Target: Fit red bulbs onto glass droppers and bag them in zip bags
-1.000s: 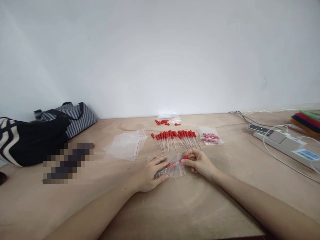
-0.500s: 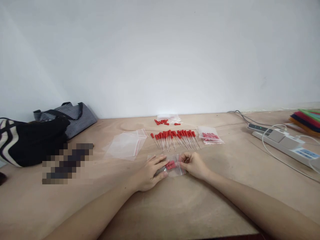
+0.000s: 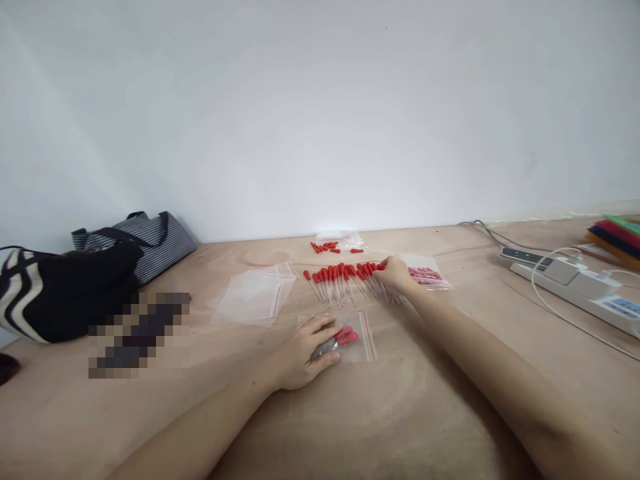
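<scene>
My left hand (image 3: 307, 350) lies over a clear zip bag (image 3: 367, 343), fingers and thumb apart, pressing it to the table. Inside the bag are several glass droppers with red rubber bulbs (image 3: 347, 335); their tubes run partly under the hand. Farther forward, my right hand (image 3: 395, 275) is at the right end of a row of loose droppers (image 3: 333, 277). Its fingers are closed at a red bulb there, and the fingertips are partly hidden behind the hand. Just right of that hand lies a stack of filled zip bags (image 3: 430, 277).
Flat zip bags (image 3: 255, 293) lie left of the row. Loose red bulbs (image 3: 325, 247) are near the wall. A power strip (image 3: 575, 293) with cables and a coloured stack (image 3: 617, 237) sit at right. A striped bag (image 3: 160, 250) and a black bag (image 3: 85, 287) stand at left.
My right hand has let go of the zip bag's sealing end and moved forward to the dropper row. My left hand stays on the bag, which now lies flatter.
</scene>
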`<control>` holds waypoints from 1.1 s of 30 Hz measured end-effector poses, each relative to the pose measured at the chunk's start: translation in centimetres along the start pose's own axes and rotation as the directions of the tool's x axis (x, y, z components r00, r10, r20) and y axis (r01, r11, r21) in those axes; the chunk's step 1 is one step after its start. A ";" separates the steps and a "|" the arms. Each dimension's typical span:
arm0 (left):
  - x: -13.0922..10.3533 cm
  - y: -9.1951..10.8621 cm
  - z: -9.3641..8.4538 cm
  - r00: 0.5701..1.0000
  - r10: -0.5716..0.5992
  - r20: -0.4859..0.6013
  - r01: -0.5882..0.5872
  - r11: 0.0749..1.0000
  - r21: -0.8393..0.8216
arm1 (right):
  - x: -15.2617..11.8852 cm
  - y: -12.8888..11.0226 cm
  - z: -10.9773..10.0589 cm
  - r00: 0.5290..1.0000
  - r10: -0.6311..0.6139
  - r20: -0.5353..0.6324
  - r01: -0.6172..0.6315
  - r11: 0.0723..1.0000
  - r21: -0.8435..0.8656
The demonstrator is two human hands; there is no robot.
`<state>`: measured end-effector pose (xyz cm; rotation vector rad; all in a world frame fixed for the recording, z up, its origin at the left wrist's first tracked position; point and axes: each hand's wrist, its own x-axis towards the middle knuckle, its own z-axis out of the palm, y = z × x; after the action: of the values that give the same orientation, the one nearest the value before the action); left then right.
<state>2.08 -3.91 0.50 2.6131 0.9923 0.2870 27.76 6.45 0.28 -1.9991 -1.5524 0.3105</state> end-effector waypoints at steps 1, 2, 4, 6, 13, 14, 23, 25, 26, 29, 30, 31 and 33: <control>0.0 0.0 0.0 1.000 0.006 -0.005 -0.006 1.000 -0.001 | 0.2 -0.1 0.2 1.000 0.013 0.003 -0.013 1.000 -0.008; 0.0 0.0 0.0 1.000 0.009 -0.010 -0.009 1.000 -0.001 | 0.4 -0.2 0.3 1.000 0.025 0.006 -0.025 1.000 -0.016; 0.0 0.0 0.0 1.000 0.010 -0.013 -0.010 1.000 0.000 | 0.7 -0.4 0.4 0.999 0.044 0.014 -0.044 0.999 -0.030; 0.0 0.1 -0.1 1.000 0.006 -0.010 -0.006 1.000 0.004 | 0.9 -0.5 0.4 0.998 0.061 0.022 -0.060 0.997 -0.037; 0.0 0.0 0.1 1.000 0.020 -0.020 -0.020 1.000 0.007 | 0.7 -1.2 0.5 0.992 0.125 0.008 -0.125 0.992 0.019; 0.0 0.0 0.1 0.999 0.023 -0.026 -0.023 1.000 0.001 | 0.7 -1.3 0.5 0.991 0.135 0.004 -0.135 0.990 0.034; 0.0 0.1 0.1 1.000 0.011 -0.020 -0.011 1.000 -0.001 | -2.9 -0.8 -2.7 0.995 0.036 0.097 -0.068 0.935 0.348; 0.0 0.2 0.0 1.000 0.003 -0.015 -0.003 1.000 0.007 | -4.8 0.0 -3.0 0.988 -0.062 0.142 -0.021 0.857 0.516; 0.0 0.2 -0.1 1.000 -0.002 -0.010 0.002 1.000 0.011 | -5.8 0.4 -3.0 0.987 -0.093 0.133 -0.006 0.796 0.605; 0.0 0.3 -0.1 1.000 -0.016 0.010 0.015 1.000 0.019 | -8.1 1.4 -2.3 0.993 -0.090 0.082 0.001 0.674 0.739; 0.0 0.3 -0.1 1.000 -0.021 0.018 0.021 1.000 0.020 | -8.6 1.6 -1.9 0.995 -0.069 0.075 -0.013 0.642 0.767; 0.0 0.3 -0.1 0.999 -0.027 0.023 0.026 0.999 0.020 | -9.0 1.6 -1.5 0.996 -0.045 0.074 -0.031 0.609 0.793; 0.0 0.4 -0.1 0.999 -0.034 0.030 0.034 0.999 0.016 | -9.7 1.4 -0.8 0.996 0.004 0.094 -0.082 0.541 0.837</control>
<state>2.25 -4.15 0.74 2.6034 1.0318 0.2318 26.40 -3.13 -1.48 -1.2289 -1.0445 0.9745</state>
